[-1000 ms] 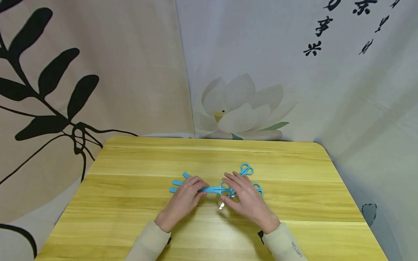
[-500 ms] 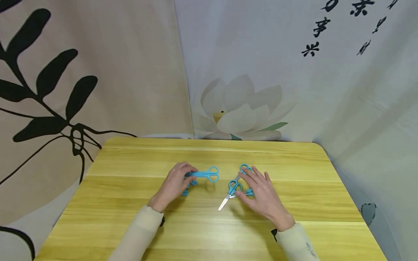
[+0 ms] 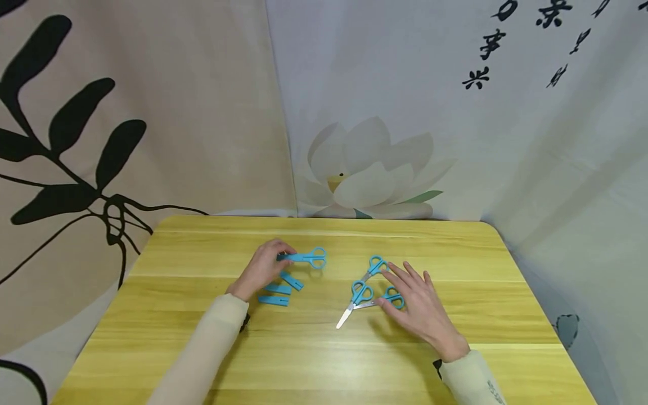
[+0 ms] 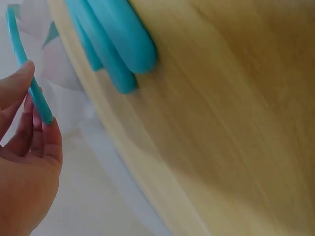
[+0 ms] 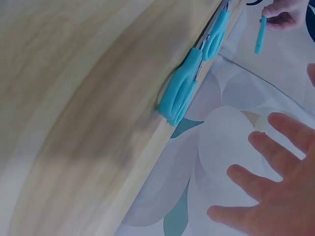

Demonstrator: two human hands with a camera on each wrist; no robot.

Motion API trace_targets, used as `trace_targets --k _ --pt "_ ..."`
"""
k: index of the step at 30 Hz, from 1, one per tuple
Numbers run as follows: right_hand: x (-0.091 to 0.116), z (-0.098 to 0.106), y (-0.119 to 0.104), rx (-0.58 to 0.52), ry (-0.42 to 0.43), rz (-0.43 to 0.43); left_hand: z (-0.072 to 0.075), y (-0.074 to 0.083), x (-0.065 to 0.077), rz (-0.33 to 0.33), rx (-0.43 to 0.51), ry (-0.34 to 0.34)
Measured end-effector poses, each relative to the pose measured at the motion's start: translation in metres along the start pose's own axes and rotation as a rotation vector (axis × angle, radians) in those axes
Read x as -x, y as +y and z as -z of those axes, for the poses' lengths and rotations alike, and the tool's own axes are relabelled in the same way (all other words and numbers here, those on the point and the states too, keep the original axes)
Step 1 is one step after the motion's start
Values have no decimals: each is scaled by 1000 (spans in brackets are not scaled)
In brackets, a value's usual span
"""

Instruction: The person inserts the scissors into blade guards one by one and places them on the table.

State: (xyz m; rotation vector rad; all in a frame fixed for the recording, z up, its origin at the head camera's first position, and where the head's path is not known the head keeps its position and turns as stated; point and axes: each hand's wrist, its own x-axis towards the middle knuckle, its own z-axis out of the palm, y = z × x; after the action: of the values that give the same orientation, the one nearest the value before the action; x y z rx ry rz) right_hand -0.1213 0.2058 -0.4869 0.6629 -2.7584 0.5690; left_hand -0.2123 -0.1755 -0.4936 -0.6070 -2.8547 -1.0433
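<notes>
In the head view my left hand (image 3: 264,269) pinches a pair of scissors (image 3: 306,257) with a blue sheath over the blades, handle loops pointing right. The left wrist view shows it edge-on, raised above the table, between thumb and fingers. Three blue blade sheaths (image 3: 275,289) lie beside that hand, side by side. Three bare-bladed scissors with blue handles (image 3: 361,291) lie at the centre right, overlapping. My right hand (image 3: 422,304) hovers by their handles with fingers spread and holds nothing; the right wrist view shows its straight fingers (image 5: 270,152).
All of this is on a light wooden table (image 3: 324,360). Behind its far edge hangs a curtain (image 3: 385,84) with printed leaves, a lotus and dark characters.
My left hand has moved away and left with the sheathed scissors, letting the loose sheaths come into view. My right hand has drawn back right, off the bare scissors, its fingers spreading.
</notes>
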Motion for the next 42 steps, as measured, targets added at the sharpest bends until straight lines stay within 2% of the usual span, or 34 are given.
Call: trace_targets --k 7,14,21,29,38,42 --pt "1 -1 2 12 11 3 -3 -20 -11 21 20 -46" --pt "2 -1 3 16 12 -2 -3 -35 -16 71 89 -84" --pt "3 -1 3 21 -4 -20 -4 -44 -19 94 58 -102" --pt "4 -1 3 17 -6 -26 -5 -46 -22 111 33 -121" --pt "4 0 3 28 -18 -24 0 -43 -23 138 67 -168" --pt "3 0 3 31 -29 -20 4 -42 -21 134 41 -186"
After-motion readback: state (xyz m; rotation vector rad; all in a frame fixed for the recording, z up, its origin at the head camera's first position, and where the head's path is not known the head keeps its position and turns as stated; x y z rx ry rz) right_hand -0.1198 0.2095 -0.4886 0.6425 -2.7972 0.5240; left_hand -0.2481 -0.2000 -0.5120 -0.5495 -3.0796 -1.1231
